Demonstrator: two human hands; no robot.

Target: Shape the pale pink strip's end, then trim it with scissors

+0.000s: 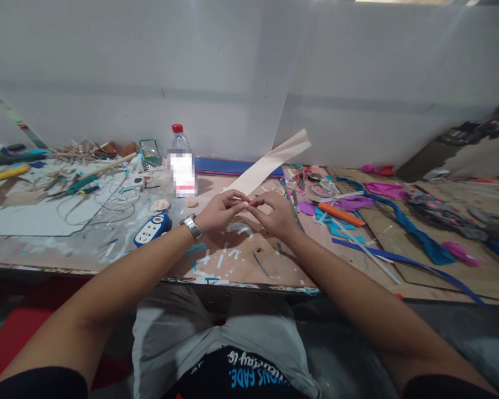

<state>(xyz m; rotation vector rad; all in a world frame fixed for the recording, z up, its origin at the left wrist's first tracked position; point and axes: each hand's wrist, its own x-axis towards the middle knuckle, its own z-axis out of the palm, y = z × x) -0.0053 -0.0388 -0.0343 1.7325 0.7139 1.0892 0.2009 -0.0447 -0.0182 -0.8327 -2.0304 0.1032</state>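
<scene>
Over the middle of the workbench, my left hand (223, 210) and my right hand (275, 214) meet at the fingertips. Both are pinched together, and whatever lies between the fingertips is too small to make out. A silver watch is on my left wrist. Just behind the hands, a long pale strip (270, 160) slants up to the right; its lower end reaches the left fingers, and I cannot tell whether they touch it. White and blue scraps (233, 255) lie on the bench below the hands.
A red-capped bottle (181, 141) and a blue-white power socket (152, 230) stand left of centre. Pliers (81, 184), sticks and a white cable cover the left side. An orange cutter (341, 214), blue ribbon (413, 227) and pink pieces lie right. The bench's front edge (249, 285) is near.
</scene>
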